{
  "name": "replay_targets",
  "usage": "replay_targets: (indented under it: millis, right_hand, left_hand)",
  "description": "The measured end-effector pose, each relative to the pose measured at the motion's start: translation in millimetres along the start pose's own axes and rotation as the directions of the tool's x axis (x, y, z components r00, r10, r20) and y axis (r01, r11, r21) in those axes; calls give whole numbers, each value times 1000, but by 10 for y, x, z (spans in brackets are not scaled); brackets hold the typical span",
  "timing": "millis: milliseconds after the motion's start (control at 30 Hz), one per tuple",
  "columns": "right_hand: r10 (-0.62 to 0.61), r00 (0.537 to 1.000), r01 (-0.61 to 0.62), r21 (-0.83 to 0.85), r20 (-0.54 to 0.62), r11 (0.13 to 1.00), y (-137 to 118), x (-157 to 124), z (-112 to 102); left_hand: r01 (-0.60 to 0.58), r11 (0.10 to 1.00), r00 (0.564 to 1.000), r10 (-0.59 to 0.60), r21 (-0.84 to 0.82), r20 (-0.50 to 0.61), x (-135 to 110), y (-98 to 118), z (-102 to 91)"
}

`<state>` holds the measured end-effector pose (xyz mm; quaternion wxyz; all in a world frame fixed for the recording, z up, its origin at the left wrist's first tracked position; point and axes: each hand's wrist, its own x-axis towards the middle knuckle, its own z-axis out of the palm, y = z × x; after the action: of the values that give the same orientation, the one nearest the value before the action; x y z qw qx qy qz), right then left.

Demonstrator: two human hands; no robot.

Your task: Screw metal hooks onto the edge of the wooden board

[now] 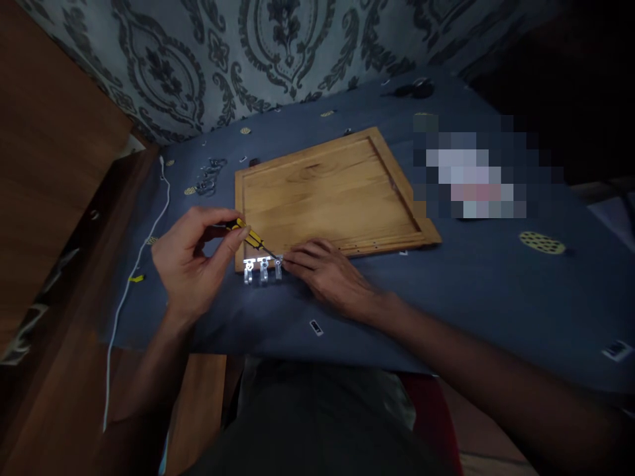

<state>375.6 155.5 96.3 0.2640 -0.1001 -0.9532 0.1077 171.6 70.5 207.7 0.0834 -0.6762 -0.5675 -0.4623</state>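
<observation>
A yellow-and-black screwdriver is pinched between the thumb and fingers of my left hand. It slants down to the right, its tip at a shiny metal hook on the near edge of a wooden board. My right hand rests at that edge, fingers close together, fingertips at the same hook. Whether a screw sits under the tip is too small to tell. Two more metal hooks line the edge to the left. Small dark holes dot the edge to the right.
Loose metal hooks lie on the dark blue cloth behind my left hand. A white cable runs down the left side. At the far back lies a dark object. A blurred-out patch covers something right of the board.
</observation>
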Motion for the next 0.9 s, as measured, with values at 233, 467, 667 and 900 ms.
replay_targets:
  millis: [233,467,667,900]
  right_hand:
    - [1,1000,-1,12,0,1000,-3,0,-13]
    - [0,1000,-1,11,14,1000,3,2,-14]
    - [7,1000,-7,28,22,1000,12,2,-8]
    - [23,1000,-23,9,19,1000,-4,3,1]
  left_hand:
    - [-24,1000,1000,24,5,0,14,34,39]
    - [-7,1000,1000,7,-5,12,8,21,38]
    - [-25,1000,999,25,14,25,12,41,34]
    - [-53,998,998,52,29,45,12,52,5]
